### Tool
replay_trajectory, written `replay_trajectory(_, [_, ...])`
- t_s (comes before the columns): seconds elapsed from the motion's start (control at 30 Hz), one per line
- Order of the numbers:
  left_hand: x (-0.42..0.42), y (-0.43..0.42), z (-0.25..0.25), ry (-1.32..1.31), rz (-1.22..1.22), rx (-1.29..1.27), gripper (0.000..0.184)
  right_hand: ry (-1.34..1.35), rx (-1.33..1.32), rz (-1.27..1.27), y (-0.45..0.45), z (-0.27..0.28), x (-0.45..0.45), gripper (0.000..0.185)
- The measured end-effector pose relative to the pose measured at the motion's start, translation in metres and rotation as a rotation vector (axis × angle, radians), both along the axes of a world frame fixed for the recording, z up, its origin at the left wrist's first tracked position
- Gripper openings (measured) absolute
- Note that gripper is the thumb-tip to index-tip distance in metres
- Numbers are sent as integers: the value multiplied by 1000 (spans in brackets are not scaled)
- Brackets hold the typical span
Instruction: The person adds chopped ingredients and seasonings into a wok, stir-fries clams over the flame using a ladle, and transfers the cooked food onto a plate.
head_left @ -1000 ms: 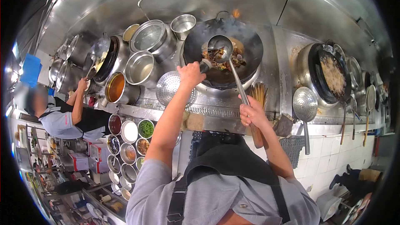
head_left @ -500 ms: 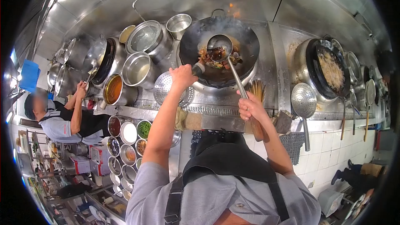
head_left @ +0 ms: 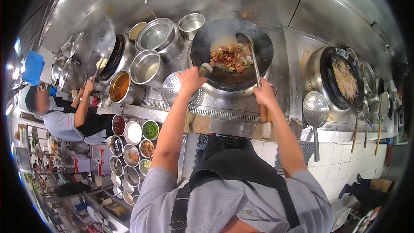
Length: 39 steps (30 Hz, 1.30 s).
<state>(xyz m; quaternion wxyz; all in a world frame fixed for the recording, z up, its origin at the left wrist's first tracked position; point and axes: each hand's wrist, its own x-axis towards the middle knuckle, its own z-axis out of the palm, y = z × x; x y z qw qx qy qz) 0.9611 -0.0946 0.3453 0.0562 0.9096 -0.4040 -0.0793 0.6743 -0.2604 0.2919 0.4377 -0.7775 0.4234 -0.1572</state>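
A black wok (head_left: 264, 60) sits on the burner in front of me, steaming. Brown chunks of food with what look like clams (head_left: 232, 58) fill its middle. My left hand (head_left: 191, 80) is closed around the wok's stubby handle (head_left: 205, 69) at the near left. In my right hand (head_left: 264, 94) is the long metal shaft of a ladle (head_left: 255, 64). The ladle's bowl rests inside the wok at the back right, beside the food. Under my left wrist lies a perforated strainer (head_left: 170, 88).
Steel pots (head_left: 146, 68) and a pot of orange liquid (head_left: 120, 87) stand to the left. Below them are several seasoning tins (head_left: 133, 133). A bamboo brush (head_left: 266, 130) sits below my right hand. Rightward are a skimmer (head_left: 315, 108) and another wok (head_left: 343, 77). A co-worker (head_left: 64, 118) cooks at far left.
The ladle's bowl has moved from above the middle of the food to the wok's back right. My right hand has shifted slightly right and up. More of the food shows now.
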Motion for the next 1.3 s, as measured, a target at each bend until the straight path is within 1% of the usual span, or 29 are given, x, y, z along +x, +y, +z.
replay_trajectory(0.03, [-4, 3, -1, 5, 22, -47, 58, 13, -95, 72, 2, -2, -14, 55])
replay_trajectory(0.07, [-5, 7, -2, 79, 38, -112, 64, 23, -191, 147, 7, -2, -24, 57])
replay_trajectory(0.17, [-6, 31, -4, 272, 71, -294, 66, 316, -249, 80, 45, 31, -38, 67])
replay_trajectory(0.2, [-3, 42, -6, 424, 65, -372, 66, 243, -246, 34, 46, 25, -43, 64])
replay_trajectory(0.23, [-4, 56, -11, 560, 51, -518, 64, 168, -240, 6, 43, 18, -47, 60])
replay_trajectory(0.27, [-6, 69, -24, 730, 54, -701, 63, 258, -252, -14, 43, 29, -46, 60])
replay_trajectory(0.3, [-21, 87, -14, 836, 80, -884, 63, 347, -269, -20, 45, 37, -44, 59])
replay_trajectory(0.33, [-29, 108, -3, 700, 61, -825, 64, 190, -430, 29, 40, 16, -47, 65])
replay_trajectory(0.37, [-37, 134, -5, 732, 127, -871, 65, 14, -568, 77, 33, -6, -51, 71])
replay_trajectory(0.4, [-48, 161, -1, 767, 132, -907, 67, -79, -398, 143, 25, -17, -55, 67])
replay_trajectory(0.47, [-68, 220, 4, 782, 137, -957, 70, -278, 174, 242, 44, 8, -42, 56])
replay_trajectory(0.5, [-77, 248, 0, 776, 141, -964, 71, -362, 578, 266, 73, 52, -35, 50])
replay_trajectory(0.53, [-89, 276, -4, 822, 214, -959, 69, -362, 724, 324, 95, 68, -27, 46])
replay_trajectory(0.6, [-110, 336, -8, 676, 346, -826, 69, -332, 1007, 418, 131, 88, -9, 39])
replay_trajectory(0.63, [-122, 365, -15, 595, 452, -786, 67, -253, 1104, 492, 145, 88, 3, 39])
replay_trajectory(0.7, [-142, 423, -37, 479, 671, -719, 66, -68, 1169, 629, 190, 97, 36, 38])
replay_trajectory(0.77, [-158, 474, -59, 409, 903, -671, 64, 42, 1214, 792, 240, 98, 77, 37])
replay_trajectory(0.8, [-163, 493, -64, 331, 982, -685, 63, 82, 1228, 892, 265, 95, 100, 37])
replay_trajectory(0.87, [-172, 527, -72, 179, 1135, -702, 61, 150, 1174, 1056, 323, 89, 145, 38])
replay_trajectory(0.97, [-172, 563, -91, -57, 1219, -835, 57, 207, 1079, 1214, 412, 81, 206, 42])
replay_trajectory(1.0, [-170, 575, -107, -99, 1208, -874, 56, 213, 1032, 1266, 442, 82, 224, 42])
replay_trajectory(1.13, [-160, 596, -131, -95, 1233, -959, 55, 260, 783, 1390, 536, 66, 277, 33])
replay_trajectory(1.23, [-158, 606, -146, -202, 1174, -818, 54, 284, 591, 1447, 576, 55, 292, 32])
replay_trajectory(1.3, [-156, 609, -152, -212, 1171, -820, 53, 292, 484, 1457, 591, 54, 295, 32])
